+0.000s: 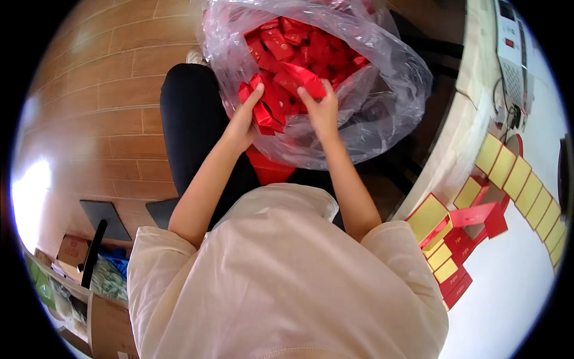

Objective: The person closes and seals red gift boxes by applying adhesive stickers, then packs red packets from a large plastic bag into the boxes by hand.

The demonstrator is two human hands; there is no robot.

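Observation:
A large clear plastic bag (397,78) stands open in front of my lap, filled with many small red packets (281,45). My left hand (242,122) is closed around a few glossy red packets (270,113) at the bag's near left edge, its thumb lying on top. At the bag's mouth, my right hand (323,110) pinches another red packet (304,79) between thumb and fingers. What these packets contain cannot be seen, and the far fingers of both hands are partly hidden.
To the right is a white table (502,287) with red and gold boxes (460,245), a row of gold pieces (517,179) and a white device (511,54) with a cable. Cardboard boxes (107,326) stand at lower left on the wood-look floor (113,119).

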